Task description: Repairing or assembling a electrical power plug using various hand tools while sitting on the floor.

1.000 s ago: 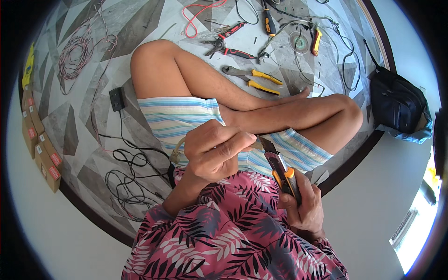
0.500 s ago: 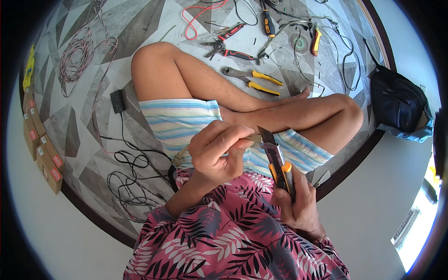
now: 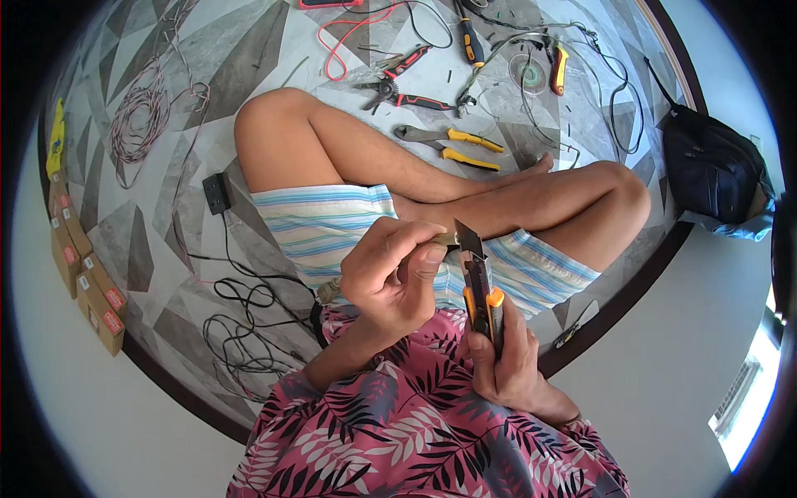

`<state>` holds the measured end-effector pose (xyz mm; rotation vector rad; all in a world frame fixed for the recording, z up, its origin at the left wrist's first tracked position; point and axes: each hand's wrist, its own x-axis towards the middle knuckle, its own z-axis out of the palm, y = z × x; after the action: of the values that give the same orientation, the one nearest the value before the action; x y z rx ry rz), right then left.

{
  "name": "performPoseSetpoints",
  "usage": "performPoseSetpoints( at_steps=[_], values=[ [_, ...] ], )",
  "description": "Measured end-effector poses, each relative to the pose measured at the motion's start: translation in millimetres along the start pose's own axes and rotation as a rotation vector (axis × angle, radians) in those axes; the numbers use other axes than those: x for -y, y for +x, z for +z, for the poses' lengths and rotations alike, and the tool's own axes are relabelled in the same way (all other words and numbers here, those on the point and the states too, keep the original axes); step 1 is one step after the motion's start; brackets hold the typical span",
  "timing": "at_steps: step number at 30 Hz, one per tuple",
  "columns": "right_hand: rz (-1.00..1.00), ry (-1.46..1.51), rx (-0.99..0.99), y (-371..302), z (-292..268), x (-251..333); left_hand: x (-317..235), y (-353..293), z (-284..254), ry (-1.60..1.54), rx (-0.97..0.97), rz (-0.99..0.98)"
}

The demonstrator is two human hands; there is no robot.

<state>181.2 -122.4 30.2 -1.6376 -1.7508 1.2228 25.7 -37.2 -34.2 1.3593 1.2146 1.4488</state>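
My left hand [image 3: 392, 270] pinches a greyish-beige cable [image 3: 449, 238] between thumb and fingers above my lap. Its short end pokes out toward the right, while a thicker beige part [image 3: 330, 290] shows behind the wrist. In my right hand [image 3: 508, 365] is an orange and black utility knife [image 3: 480, 286], held upright with its dark blade out. The blade stands right at the cable's end; whether it touches cannot be told. My curled left fingers hide most of the cable.
Beyond my crossed legs lie yellow-handled pliers [image 3: 473, 138], red-and-black wire strippers [image 3: 423, 101], a screwdriver [image 3: 471, 43] and a red-yellow tool [image 3: 559, 73]. Left are a black socket block [image 3: 217, 193], coiled wire [image 3: 133, 124] and cardboard boxes [image 3: 101, 322]. A black bag [image 3: 710, 170] sits right.
My right hand and the utility knife have moved slightly left, bringing the blade closer to the left fingers. The left hand keeps its pinch, and the view has shifted a little.
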Motion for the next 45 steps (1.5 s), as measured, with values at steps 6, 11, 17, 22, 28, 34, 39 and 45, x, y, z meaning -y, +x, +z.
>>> performPoseSetpoints(
  at_steps=[6, 11, 17, 22, 28, 34, 39, 45],
  values=[
    [0.014, 0.017, 0.016, -2.4, -0.9, 2.9, -1.3, 2.3, -2.0, 0.043, -0.004, 0.091],
    [-0.008, -0.015, 0.046, 3.3, -12.3, 8.1, 0.4, 4.8, -4.0, 0.073, 0.002, 0.199],
    [-0.008, -0.031, 0.109, 8.0, -18.3, 9.6, -2.4, 4.1, -4.6, 0.111, -0.023, 0.175],
    [0.028, 0.014, 0.080, 1.6, -18.6, 9.4, -1.0, 6.7, -3.1, 0.023, -0.024, 0.170],
    [0.082, 0.045, 0.144, 2.1, -34.9, 11.2, 2.7, 11.6, -7.0, 0.085, 0.033, 0.305],
    [0.148, 0.018, 0.214, 8.0, -47.2, 17.9, 11.0, 10.0, -13.8, 0.107, 0.090, 0.349],
    [0.102, -0.019, 0.212, 7.1, -47.4, 18.2, 0.6, 11.6, -9.6, 0.080, 0.028, 0.277],
    [0.135, 0.010, 0.185, 0.4, -46.0, 15.6, -0.3, 12.4, -9.3, 0.095, 0.044, 0.269]
  ],
)
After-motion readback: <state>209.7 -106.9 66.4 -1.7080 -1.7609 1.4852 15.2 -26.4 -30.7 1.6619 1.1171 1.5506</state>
